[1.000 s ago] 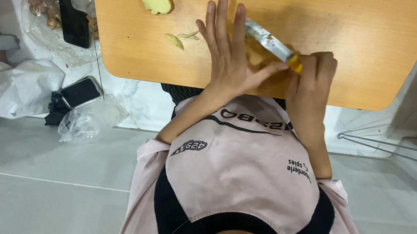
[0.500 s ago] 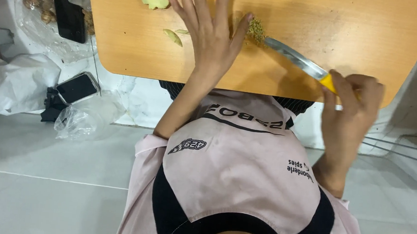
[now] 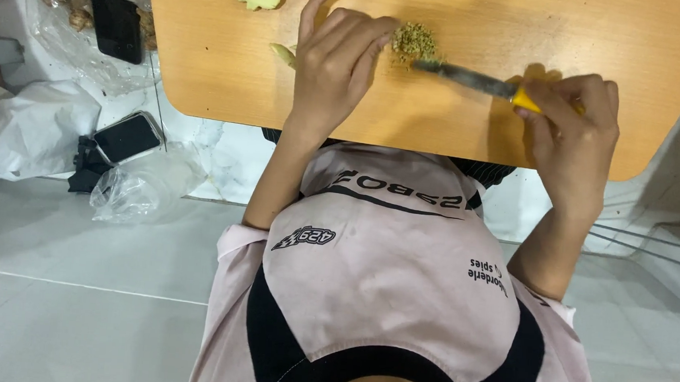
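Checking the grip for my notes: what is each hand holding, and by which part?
The right hand holds a knife by its yellow handle. The left hand holds nothing, fingertips by the chopped pile.

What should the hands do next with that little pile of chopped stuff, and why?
Probably rock the knife down through the chopped pile once more. The blade tip lies at the pile's edge, the right hand grips the yellow handle, and the left hand curls beside the pile on the wooden board, fingertips close to the blade, so they should stay tucked.
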